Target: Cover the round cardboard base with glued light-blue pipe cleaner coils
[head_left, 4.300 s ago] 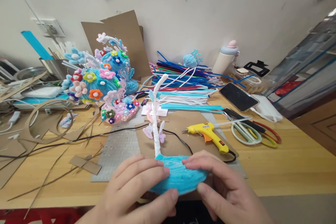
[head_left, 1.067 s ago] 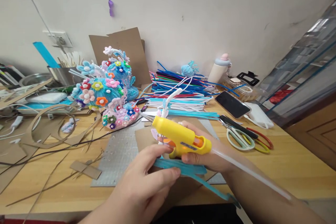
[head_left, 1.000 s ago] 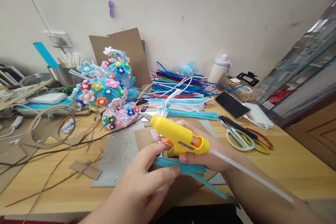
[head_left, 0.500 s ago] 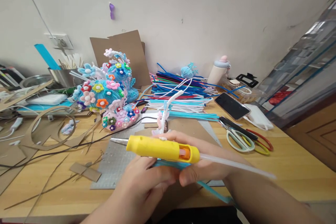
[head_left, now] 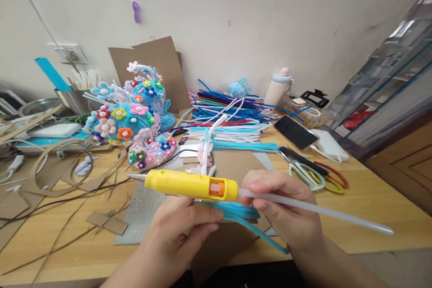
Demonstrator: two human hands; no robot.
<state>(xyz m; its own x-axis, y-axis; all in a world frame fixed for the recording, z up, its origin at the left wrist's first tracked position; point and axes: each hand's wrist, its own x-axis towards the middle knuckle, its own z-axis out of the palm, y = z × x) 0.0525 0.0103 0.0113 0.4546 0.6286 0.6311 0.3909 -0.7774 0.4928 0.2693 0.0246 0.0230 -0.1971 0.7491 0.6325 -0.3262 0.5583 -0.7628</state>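
A yellow glue gun [head_left: 182,184] is held level in front of me, its metal nozzle [head_left: 137,176] pointing left. A long translucent glue stick [head_left: 324,211] runs out of its back end. My right hand [head_left: 286,202] pinches that stick just behind the gun, thumb below and fingers above. Under the gun, my left hand [head_left: 184,229] is closed on a flat bundle of light-blue pipe cleaners [head_left: 238,210], and one loose strand [head_left: 266,239] curves down to the right. The gun's handle is hidden. Behind the gun stands a white pipe-cleaner stem [head_left: 207,153] with pink and blue pieces.
Pipe cleaners [head_left: 229,132] lie heaped at the back. Flower-covered blue yarn pieces [head_left: 124,121] stand at left, near cardboard rings [head_left: 43,189] and a black cable [head_left: 101,184]. On the right are scissors [head_left: 307,175], a phone [head_left: 297,132] and a bottle [head_left: 278,87].
My right hand has drawn back right from beside the gun and now pinches the glue stick. The gun has shifted slightly left, and more of the blue bundle shows.
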